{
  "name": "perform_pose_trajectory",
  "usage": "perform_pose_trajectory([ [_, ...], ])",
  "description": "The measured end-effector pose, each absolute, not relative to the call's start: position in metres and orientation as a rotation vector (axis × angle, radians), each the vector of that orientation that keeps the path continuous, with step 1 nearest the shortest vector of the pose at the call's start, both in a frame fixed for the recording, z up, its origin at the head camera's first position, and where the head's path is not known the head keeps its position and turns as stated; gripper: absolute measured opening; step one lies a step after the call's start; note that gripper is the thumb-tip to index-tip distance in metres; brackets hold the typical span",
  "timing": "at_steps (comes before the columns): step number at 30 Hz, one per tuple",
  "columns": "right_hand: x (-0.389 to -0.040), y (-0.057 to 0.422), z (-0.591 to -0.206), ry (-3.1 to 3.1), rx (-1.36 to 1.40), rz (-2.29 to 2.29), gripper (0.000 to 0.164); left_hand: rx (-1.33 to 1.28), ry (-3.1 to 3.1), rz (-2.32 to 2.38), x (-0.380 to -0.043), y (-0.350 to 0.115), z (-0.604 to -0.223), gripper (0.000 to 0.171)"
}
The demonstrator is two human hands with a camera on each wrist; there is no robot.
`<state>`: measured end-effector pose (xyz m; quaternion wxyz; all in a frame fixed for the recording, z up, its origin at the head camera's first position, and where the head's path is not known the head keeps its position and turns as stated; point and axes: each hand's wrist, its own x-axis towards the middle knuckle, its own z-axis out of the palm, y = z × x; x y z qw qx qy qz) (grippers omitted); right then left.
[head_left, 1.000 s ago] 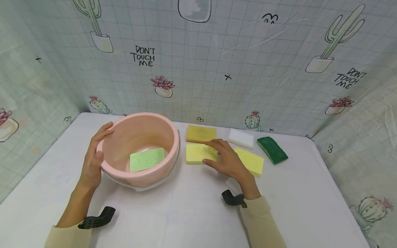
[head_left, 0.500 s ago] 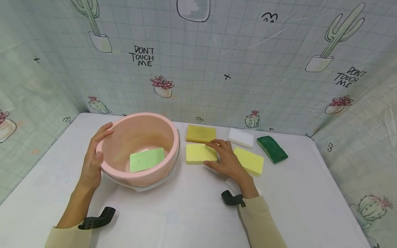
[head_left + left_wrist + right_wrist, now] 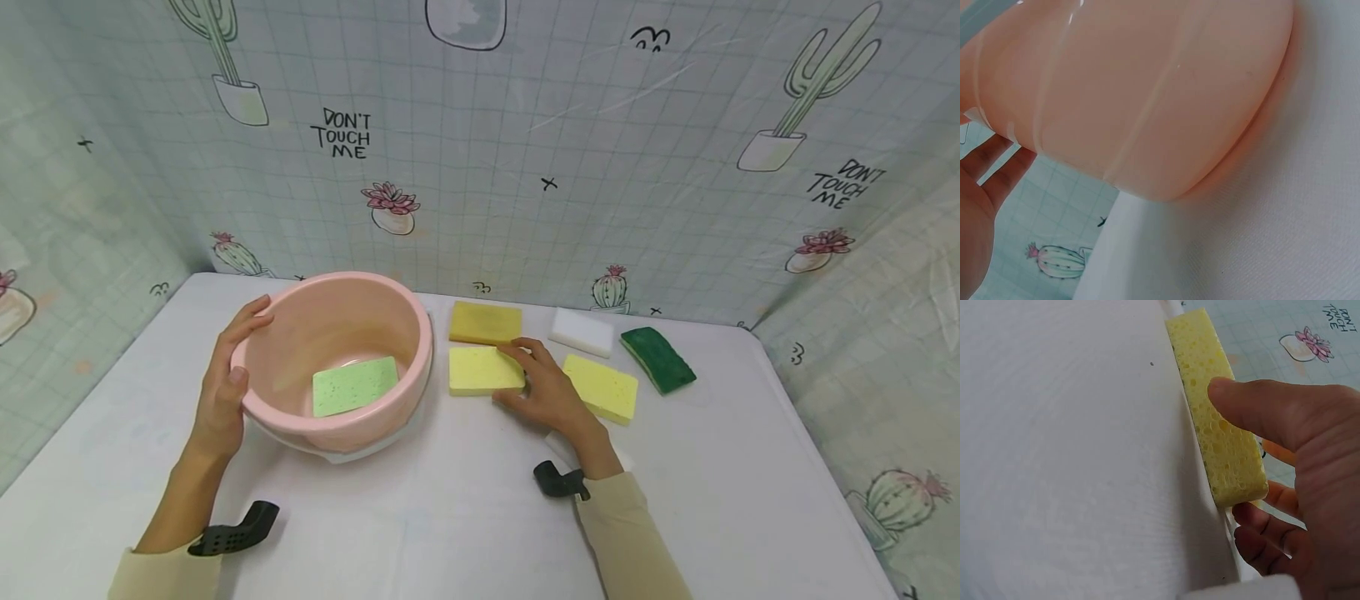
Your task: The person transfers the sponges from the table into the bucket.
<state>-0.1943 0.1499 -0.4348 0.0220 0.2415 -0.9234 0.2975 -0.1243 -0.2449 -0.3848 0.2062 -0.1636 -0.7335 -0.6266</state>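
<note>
A pink bucket [image 3: 337, 421] stands tilted on the left of the table, with a light green sponge [image 3: 356, 387] lying inside. My left hand [image 3: 219, 392] holds the bucket's left rim, thumb and fingertips at the edge; in the left wrist view, two fingers [image 3: 1007, 172] reach along the outer wall. At the table's middle, my right hand [image 3: 547, 387] pinches the right end of a pale yellow sponge [image 3: 480, 372], which lies flat. From the right wrist, the thumb [image 3: 1247, 403] presses the side of that sponge, and other fingers show beyond its end.
Behind the pale yellow sponge lies a darker yellow sponge [image 3: 485, 322]. A white sponge [image 3: 582, 332], a second pale yellow sponge [image 3: 602, 389] and a dark green scouring sponge [image 3: 657, 360] lie to the right. Part of a white block [image 3: 561, 447] shows beneath my right wrist.
My right thumb and fingers have come down onto the pale yellow sponge's right end and closed slightly on it. The left hand and bucket have stayed in place.
</note>
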Motion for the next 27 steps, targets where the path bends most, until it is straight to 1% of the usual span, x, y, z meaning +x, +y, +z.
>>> perform_pose_trajectory([
  [14, -0.1965, 0.1520, -0.4326, -2.896, 0.754, 1.032, 0.070, -0.473, -2.001, -1.787, -0.1240, -0.2465, -0.3858, 0.057],
  [21, -0.1964, 0.1516, -0.4308, -2.928, 0.783, 1.044, 0.070, -0.530, -1.924, -1.855, -0.1255, -0.2464, -0.3868, 0.057],
  [27, -0.1952, 0.1527, -0.4293, -2.955, 0.810, 1.012, 0.069, -0.494, -1.975, -1.817, -0.1249, -0.2454, -0.3862, 0.057],
])
